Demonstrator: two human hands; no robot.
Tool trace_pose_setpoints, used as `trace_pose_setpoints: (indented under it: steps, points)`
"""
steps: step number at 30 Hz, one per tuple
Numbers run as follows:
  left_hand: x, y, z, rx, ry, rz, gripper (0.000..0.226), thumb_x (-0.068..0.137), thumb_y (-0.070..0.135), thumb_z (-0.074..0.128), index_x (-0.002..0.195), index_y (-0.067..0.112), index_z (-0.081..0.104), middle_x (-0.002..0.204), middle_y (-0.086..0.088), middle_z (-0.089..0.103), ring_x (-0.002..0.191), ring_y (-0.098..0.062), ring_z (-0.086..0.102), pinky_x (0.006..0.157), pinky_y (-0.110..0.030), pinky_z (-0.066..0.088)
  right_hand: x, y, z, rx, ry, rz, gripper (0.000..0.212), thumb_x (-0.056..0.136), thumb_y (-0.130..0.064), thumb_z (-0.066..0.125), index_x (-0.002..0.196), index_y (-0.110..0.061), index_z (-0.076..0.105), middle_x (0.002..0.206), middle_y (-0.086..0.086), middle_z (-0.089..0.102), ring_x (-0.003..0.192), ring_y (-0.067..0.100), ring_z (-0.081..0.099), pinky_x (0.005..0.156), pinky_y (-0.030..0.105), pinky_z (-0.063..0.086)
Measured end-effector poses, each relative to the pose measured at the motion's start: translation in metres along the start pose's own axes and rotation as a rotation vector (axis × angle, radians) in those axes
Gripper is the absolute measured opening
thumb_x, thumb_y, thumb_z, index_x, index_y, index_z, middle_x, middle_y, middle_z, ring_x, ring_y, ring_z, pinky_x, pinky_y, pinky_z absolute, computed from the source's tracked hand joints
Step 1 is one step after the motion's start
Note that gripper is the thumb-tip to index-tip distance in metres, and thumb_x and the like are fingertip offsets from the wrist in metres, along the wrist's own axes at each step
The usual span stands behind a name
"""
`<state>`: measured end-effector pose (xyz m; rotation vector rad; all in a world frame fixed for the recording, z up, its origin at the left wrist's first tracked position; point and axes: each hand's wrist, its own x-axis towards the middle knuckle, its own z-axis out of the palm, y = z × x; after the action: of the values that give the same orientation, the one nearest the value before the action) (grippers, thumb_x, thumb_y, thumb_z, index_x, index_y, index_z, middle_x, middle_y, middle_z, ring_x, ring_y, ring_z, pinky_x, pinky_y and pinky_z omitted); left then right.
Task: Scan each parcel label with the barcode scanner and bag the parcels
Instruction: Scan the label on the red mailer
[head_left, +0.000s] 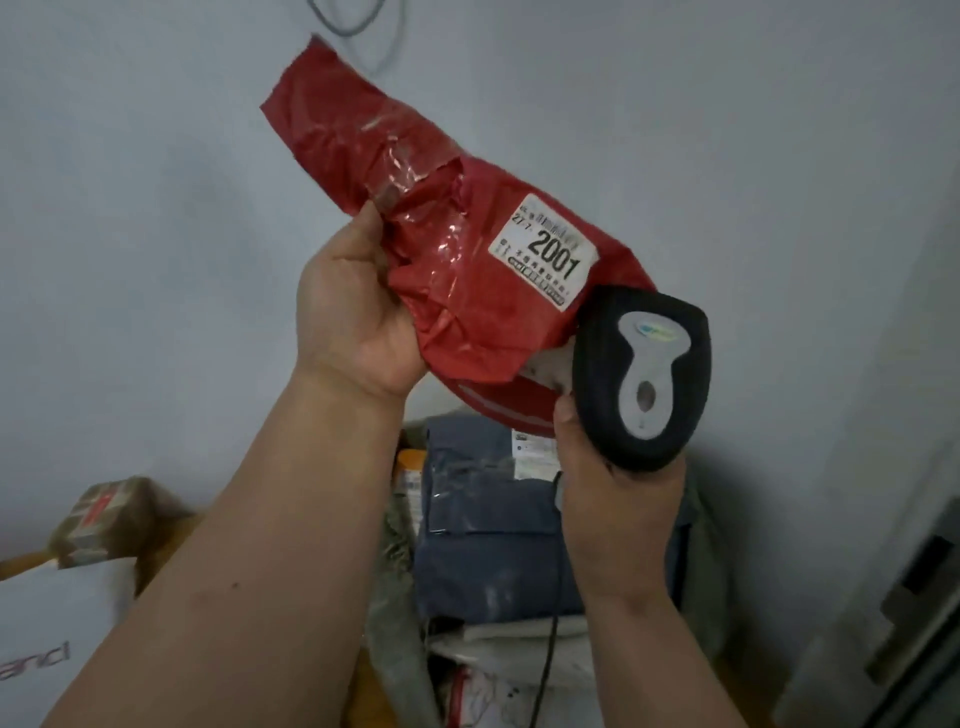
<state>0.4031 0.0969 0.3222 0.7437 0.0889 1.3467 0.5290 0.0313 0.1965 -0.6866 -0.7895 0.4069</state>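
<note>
Left hand (358, 317) grips the red parcel (467, 270) up high, label (543, 252) turned toward us, so the scanner (641, 379), fingers of the right hand (608, 499) wrapped round its handle, can read it just beside.

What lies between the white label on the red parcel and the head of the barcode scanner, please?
Only red wrapping of the red parcel; the white label almost meets the barcode scanner, as the head view shows.

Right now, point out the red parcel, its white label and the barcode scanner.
red parcel (467, 317): head view, crinkled red plastic below the label.
white label (545, 252): head view, on the printed number.
barcode scanner (644, 379): head view, grey panel on its black head.
</note>
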Motion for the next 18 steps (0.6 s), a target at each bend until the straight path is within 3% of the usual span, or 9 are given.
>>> trace_pose_setpoints:
  steps: [2,5,6,8,11,13,15,18]
  points:
    - [0.014,-0.017,-0.025,0.057,0.120,-0.065,0.033,0.101,0.026,0.048,0.121,0.005,0.065,0.122,-0.018,0.068,0.112,-0.034,0.067,0.093,-0.057,0.052,0.010,0.017,-0.016,-0.063,-0.018,0.017,0.059,0.076,-0.020,0.084,0.130,-0.020,0.059,0.117,-0.022,0.070,0.112,-0.003,0.064,0.090,0.013,0.052]
    - [0.027,-0.042,-0.087,0.316,0.551,-0.142,0.044,0.089,0.027,0.066,0.131,0.013,0.063,0.121,-0.014,0.070,0.101,-0.031,0.071,0.070,-0.052,0.060,0.016,0.051,-0.040,-0.185,-0.091,0.154,0.054,0.077,-0.014,0.083,0.126,-0.022,0.063,0.112,-0.023,0.070,0.105,-0.009,0.064,0.086,0.008,0.051]
    - [0.027,-0.050,-0.111,0.394,0.712,-0.150,0.040,0.093,0.027,0.064,0.130,0.012,0.063,0.120,-0.013,0.070,0.098,-0.032,0.070,0.069,-0.050,0.059,0.015,0.062,-0.047,-0.246,-0.132,0.212,0.051,0.078,-0.013,0.083,0.124,-0.023,0.063,0.108,-0.025,0.069,0.101,-0.015,0.062,0.082,0.003,0.049]
    - [0.021,-0.066,-0.156,0.533,0.930,-0.183,0.032,0.099,0.026,0.058,0.124,0.005,0.062,0.124,-0.016,0.067,0.103,-0.034,0.066,0.086,-0.055,0.055,0.012,0.082,-0.057,-0.391,-0.247,0.314,0.047,0.078,-0.017,0.084,0.113,-0.038,0.060,0.099,-0.031,0.065,0.093,-0.024,0.058,0.074,-0.002,0.044]
    - [0.001,-0.085,-0.204,0.783,1.038,-0.220,0.019,0.098,0.016,0.056,0.112,0.006,0.063,0.120,-0.021,0.066,0.103,-0.036,0.065,0.098,-0.054,0.050,0.006,0.102,-0.062,-0.493,-0.442,0.479,0.035,0.078,-0.029,0.082,0.098,-0.045,0.059,0.087,-0.028,0.069,0.087,-0.020,0.060,0.065,0.002,0.046]
    - [-0.012,-0.091,-0.224,0.972,1.078,-0.176,0.033,0.095,0.008,0.055,0.128,0.010,0.055,0.121,-0.021,0.064,0.113,-0.041,0.061,0.100,-0.050,0.048,0.006,0.108,-0.061,-0.484,-0.498,0.566,0.034,0.077,-0.033,0.081,0.105,-0.039,0.063,0.086,-0.029,0.070,0.085,-0.015,0.063,0.061,0.004,0.047]
    - [-0.025,-0.091,-0.232,1.211,1.115,-0.120,0.055,0.095,0.008,0.053,0.148,0.018,0.039,0.133,-0.018,0.058,0.122,-0.041,0.054,0.104,-0.048,0.043,0.009,0.111,-0.059,-0.499,-0.463,0.559,0.034,0.077,-0.032,0.081,0.108,-0.033,0.066,0.085,-0.024,0.072,0.084,-0.011,0.065,0.059,0.003,0.046]
    - [-0.030,-0.083,-0.227,1.260,1.078,0.036,0.041,0.101,0.017,0.041,0.139,0.023,0.054,0.136,-0.010,0.059,0.119,-0.032,0.056,0.105,-0.045,0.043,0.017,0.106,-0.054,-0.474,-0.387,0.466,0.031,0.077,-0.027,0.082,0.095,-0.042,0.063,0.086,-0.035,0.068,0.085,-0.013,0.064,0.060,0.002,0.045]
